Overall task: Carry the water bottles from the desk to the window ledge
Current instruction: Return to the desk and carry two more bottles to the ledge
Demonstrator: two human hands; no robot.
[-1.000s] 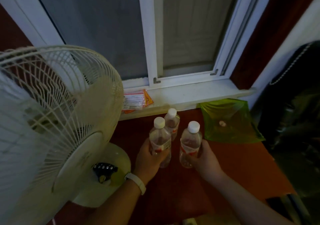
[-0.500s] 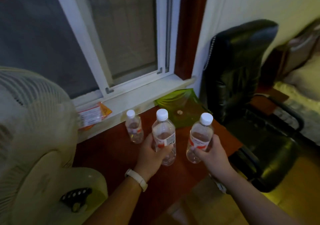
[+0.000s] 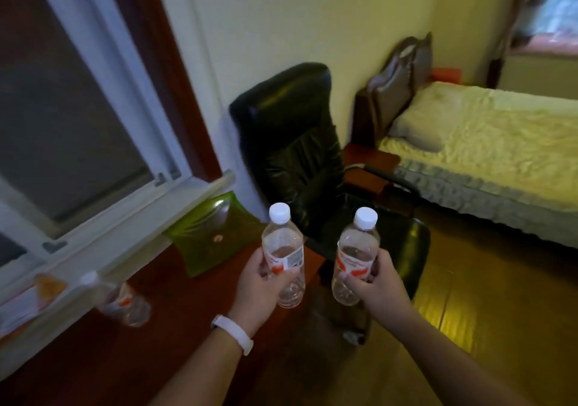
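Holding bottles [image 3: 283,255] past desk [image 3: 103,352] edge, w/ hands [image 3: 261,290].

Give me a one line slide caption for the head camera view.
Each hand, left and right, holds a capped water bottle; a third bottle stands on the desk.

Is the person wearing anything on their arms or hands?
Yes, one thing. The left hand has a slim white band around its wrist, like a bracelet or fitness band. The right hand wears nothing that shows: no ring, no watch, no glove. Both forearms are bare, with no sleeves in view.
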